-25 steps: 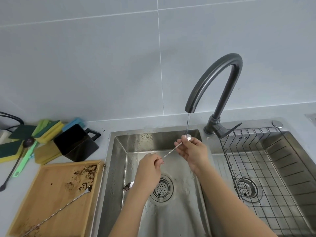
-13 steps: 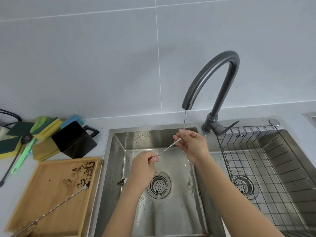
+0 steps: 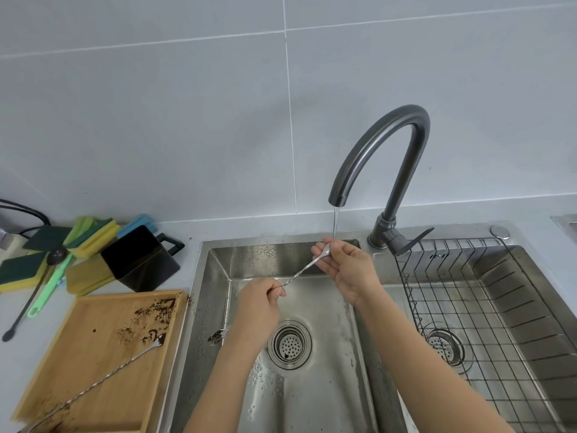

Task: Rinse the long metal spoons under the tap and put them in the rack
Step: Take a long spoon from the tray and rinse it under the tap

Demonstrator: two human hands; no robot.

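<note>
One long thin metal spoon with a twisted handle (image 3: 299,273) is held slanted above the left steel sink basin (image 3: 312,385), and its small bowl at the upper right end is directly under the thin stream of water (image 3: 335,223) which falls from the dark grey curved tap (image 3: 374,151). The right hand (image 3: 346,270) holds the bowl end, with the fingers curled around it and the thumb near the bowl. The left hand (image 3: 259,304) pinches the twisted handle lower down, its fingers closed on it; the lower end of this spoon comes out below the left hand and carries dark crumbs. A second long metal spoon (image 3: 93,389) lies diagonally on the wooden tray (image 3: 93,339) at the left of the sink, and its upper end rests among brown crumbs. So I count two spoons. The black wire rack (image 3: 468,307) sits in the right basin, and I see no spoon in it. Each basin has one round drain strainer, two in total. Behind the tray one black square cup with a handle (image 3: 140,260) lies tilted, beside several yellow and green sponges (image 3: 90,235), one green brush and one dark long-handled tool.
</note>
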